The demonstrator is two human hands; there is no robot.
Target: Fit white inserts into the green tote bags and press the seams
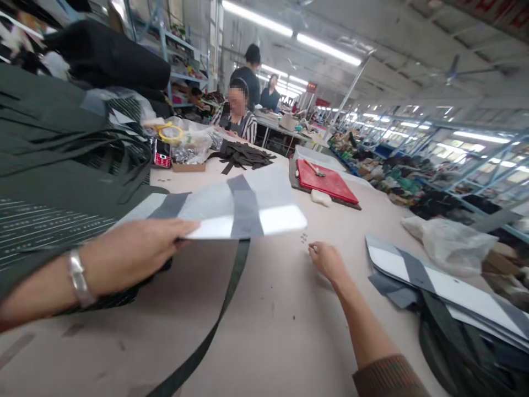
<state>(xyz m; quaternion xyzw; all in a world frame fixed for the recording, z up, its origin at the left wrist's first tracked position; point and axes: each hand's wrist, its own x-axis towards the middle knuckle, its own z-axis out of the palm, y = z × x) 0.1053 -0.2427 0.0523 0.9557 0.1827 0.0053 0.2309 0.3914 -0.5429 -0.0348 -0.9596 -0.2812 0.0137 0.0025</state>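
Note:
My left hand [136, 256], with a bracelet on its wrist, is closed on the near edge of a white panel [285, 218] crossed by grey fabric bands. A dark webbing strap [231, 286] hangs from the panel down onto the table. My right hand [328, 259] is at the tabletop, thumb and fingers pinched together around something tiny that I cannot make out. Just beyond its fingertips lie several small metal pieces [304, 237].
Dark fabric [49, 149] is heaped at left, near a red phone [162, 153]. Dark strips [243, 155] lie at the back. A hammer [314, 167] rests on a red board [330, 184]. Stacked white panels [450, 284] with straps stand at right. A seated person [237, 113] faces the table.

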